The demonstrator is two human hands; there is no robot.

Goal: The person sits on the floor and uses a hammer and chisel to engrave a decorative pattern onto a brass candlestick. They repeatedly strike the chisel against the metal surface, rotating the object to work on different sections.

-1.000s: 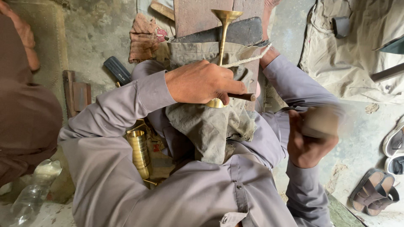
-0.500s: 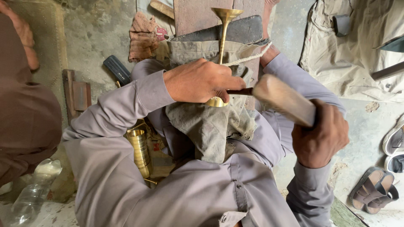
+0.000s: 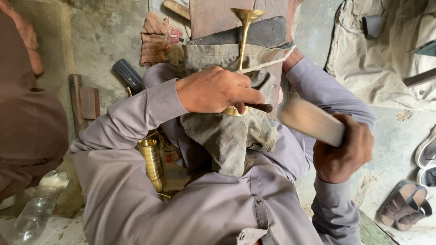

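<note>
Gripping a dark metal rod (image 3: 260,107) against a flared golden brass stem (image 3: 244,41), the left hand (image 3: 213,90) is clenched; the right hand (image 3: 341,152) is grasping a pale wooden block (image 3: 311,121).

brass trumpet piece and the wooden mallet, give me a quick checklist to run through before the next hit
1. Left hand has a firm hold on the small tool set against the brass trumpet piece: ok, fingers wrap it.
2. Brass piece is braced: ok, it lies along the wooden board and the dirty cloth.
3. Right hand grips the wooden mallet: ok, fist closed round it, though the mallet is blurred.
4. Left fingers are out of the mallet's line: cannot tell, fingertips sit close to the tool's end.
5. Exact contact spot of the tool on the brass: cannot tell, hidden by the hand.
</note>
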